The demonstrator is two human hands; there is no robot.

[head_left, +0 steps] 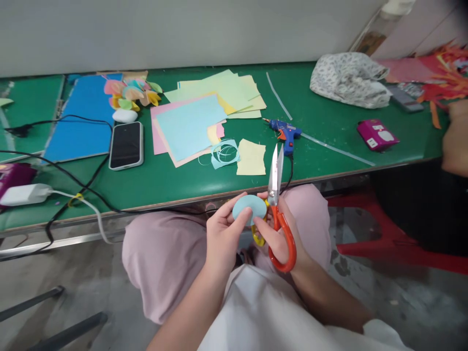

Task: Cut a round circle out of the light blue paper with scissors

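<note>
Scissors (277, 195) in right hand (281, 234), blades closed, pointing up/away. Left hand (223, 234) pinches blue paper disc (249, 208) just left of blades, over lap.

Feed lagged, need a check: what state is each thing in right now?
Scissors: blades nearly shut, pointing up, in right hand.
Blue paper circle: cut out, pinched by left hand.
Phone: screen dark, lying flat.
Glue gun: lying on its side.
Paper sheets: flat, overlapping.

Pale-blue paper disc (249, 207) beside orange-handled scissors (277, 195)
</note>
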